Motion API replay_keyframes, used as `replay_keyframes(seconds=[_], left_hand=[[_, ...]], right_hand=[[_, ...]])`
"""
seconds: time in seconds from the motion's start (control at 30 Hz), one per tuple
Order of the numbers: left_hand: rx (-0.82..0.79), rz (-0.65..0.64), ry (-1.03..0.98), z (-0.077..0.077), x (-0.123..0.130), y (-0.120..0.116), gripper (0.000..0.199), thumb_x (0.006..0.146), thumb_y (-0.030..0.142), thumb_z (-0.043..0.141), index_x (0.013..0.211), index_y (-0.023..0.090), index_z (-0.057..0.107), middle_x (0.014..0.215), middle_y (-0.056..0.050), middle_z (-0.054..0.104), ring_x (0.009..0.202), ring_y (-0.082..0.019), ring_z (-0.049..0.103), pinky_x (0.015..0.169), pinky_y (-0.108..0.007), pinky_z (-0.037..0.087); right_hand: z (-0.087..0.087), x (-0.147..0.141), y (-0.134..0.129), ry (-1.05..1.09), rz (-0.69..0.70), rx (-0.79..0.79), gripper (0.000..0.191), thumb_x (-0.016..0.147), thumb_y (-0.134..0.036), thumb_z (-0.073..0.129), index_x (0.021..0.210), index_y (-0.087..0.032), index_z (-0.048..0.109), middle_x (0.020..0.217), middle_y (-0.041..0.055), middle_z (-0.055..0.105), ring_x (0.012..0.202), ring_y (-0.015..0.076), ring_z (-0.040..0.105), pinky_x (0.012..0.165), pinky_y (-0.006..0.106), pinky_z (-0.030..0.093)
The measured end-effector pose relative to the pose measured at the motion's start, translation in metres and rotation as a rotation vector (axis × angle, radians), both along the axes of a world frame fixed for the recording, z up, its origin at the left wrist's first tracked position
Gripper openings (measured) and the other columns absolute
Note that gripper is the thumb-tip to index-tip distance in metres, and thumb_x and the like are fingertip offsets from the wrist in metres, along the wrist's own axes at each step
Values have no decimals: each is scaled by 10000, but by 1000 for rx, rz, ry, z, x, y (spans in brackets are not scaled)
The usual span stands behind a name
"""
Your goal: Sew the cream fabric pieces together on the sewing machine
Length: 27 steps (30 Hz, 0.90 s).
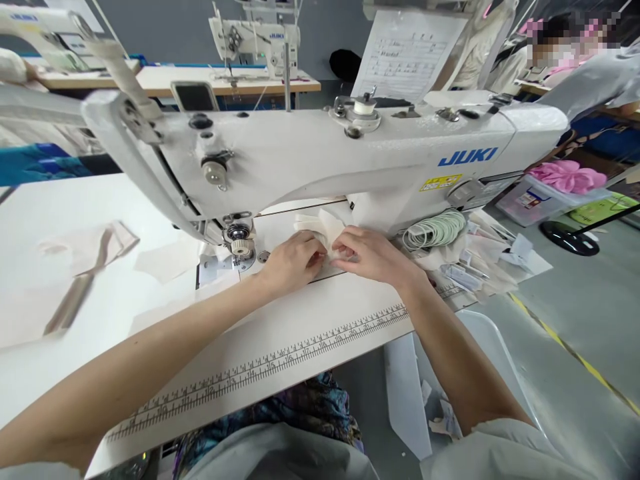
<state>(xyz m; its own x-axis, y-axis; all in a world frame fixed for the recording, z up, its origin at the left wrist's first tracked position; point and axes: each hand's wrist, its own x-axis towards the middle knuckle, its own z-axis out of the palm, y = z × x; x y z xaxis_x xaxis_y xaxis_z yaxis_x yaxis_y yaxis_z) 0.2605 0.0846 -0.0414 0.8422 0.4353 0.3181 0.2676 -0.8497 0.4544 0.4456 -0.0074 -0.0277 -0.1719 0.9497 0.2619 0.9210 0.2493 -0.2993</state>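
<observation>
Both hands meet on a small cream cloth piece [320, 233] lying on the bed of a white sewing machine [350, 160], under its arm and to the right of the needle area. The left hand [293, 261] comes in from the lower left, knuckles up, with its fingers curled and bunched together, their tips pinching the near edge of the cloth. The right hand [373, 255] comes in from the lower right, its fingers pressed together and laid flat on the cloth's right part, the tips almost touching those of the left hand. The cloth is folded and crumpled, so its shape is hard to read; its long axis seems to run roughly left to right along the bed, with a loose corner standing up and pointing away from the person toward the machine's column.

Just left of the left hand sit the presser foot [241, 245] and the needle plate. A printed ruler [280, 363] runs along the table's [60, 320] front edge, slanting up to the right beneath both forearms. More pale cloth cuts [90, 243] lie well apart on the left of the table. A coil of pale green cord [437, 230] rests just beyond the right wrist, with scraps and small tools beside it. Farther right, a clear bin holds pink fabric [567, 177].
</observation>
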Motion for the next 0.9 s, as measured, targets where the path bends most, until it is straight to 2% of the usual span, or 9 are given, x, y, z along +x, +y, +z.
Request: replay_keyframes(seconds=[0.07, 0.2, 0.43, 0.53, 0.63, 0.7, 0.8, 0.9], left_hand=[[-5, 14, 16, 0, 1, -1, 128, 852, 166, 519, 897, 180, 638, 928, -67, 626, 870, -209, 613, 765, -351, 525], [-40, 52, 31, -1, 3, -1, 133, 842, 166, 527, 901, 186, 644, 930, -62, 631, 863, -208, 616, 770, -352, 525], [-154, 124, 63, 5, 7, 0, 130, 802, 148, 543, 879, 187, 641, 912, -33, 648, 785, -164, 625, 749, -303, 517], [-206, 170, 102, 11, 10, -3, 114, 824, 227, 538, 822, 184, 644, 866, -25, 660, 770, -167, 628, 709, -295, 504], [-243, 208, 153, 17, 13, -6, 188, 839, 339, 546, 796, 195, 660, 861, -19, 677, 762, -174, 634, 643, -281, 481], [-243, 232, 180, 18, 15, -7, 184, 834, 347, 559, 804, 203, 668, 871, -13, 687, 763, -178, 638, 621, -278, 465], [-203, 259, 201, 16, 17, -6, 166, 846, 298, 542, 784, 201, 661, 862, -13, 689, 750, -182, 637, 596, -279, 446], [-128, 238, 203, 13, 15, -6, 150, 846, 252, 541, 756, 193, 646, 848, -15, 684, 749, -183, 633, 596, -277, 450]], right_hand=[[0, -1, 1, -7, 9, -8, 40, 845, -203, 581, 825, -191, 614, 866, 26, 617, 713, 138, 569, 644, 258, 393], [-1, -3, 2, 8, 9, 7, 155, 871, -171, 507, 772, -191, 626, 824, 28, 617, 707, 139, 556, 641, 263, 368], [-1, 3, 3, 149, -4, 33, 128, 834, -183, 535, 737, -189, 617, 757, 8, 617, 678, 123, 562, 639, 243, 398], [-2, 7, 4, 211, -5, 31, 116, 823, -198, 544, 732, -187, 617, 731, -2, 612, 654, 111, 562, 624, 229, 406], [-3, 9, 5, 244, 2, 34, 115, 817, -214, 553, 721, -187, 610, 704, -14, 603, 619, 99, 548, 592, 214, 402], [-5, 9, 5, 251, 10, 47, 112, 811, -214, 559, 709, -189, 599, 685, -22, 593, 597, 93, 539, 570, 206, 399], [-5, 9, 6, 247, -3, 122, 106, 811, -204, 547, 708, -196, 569, 679, -23, 575, 594, 99, 526, 575, 213, 406], [-4, 10, 7, 227, -99, 304, 94, 842, -189, 491, 758, -203, 531, 743, 11, 552, 666, 132, 513, 663, 265, 426]])
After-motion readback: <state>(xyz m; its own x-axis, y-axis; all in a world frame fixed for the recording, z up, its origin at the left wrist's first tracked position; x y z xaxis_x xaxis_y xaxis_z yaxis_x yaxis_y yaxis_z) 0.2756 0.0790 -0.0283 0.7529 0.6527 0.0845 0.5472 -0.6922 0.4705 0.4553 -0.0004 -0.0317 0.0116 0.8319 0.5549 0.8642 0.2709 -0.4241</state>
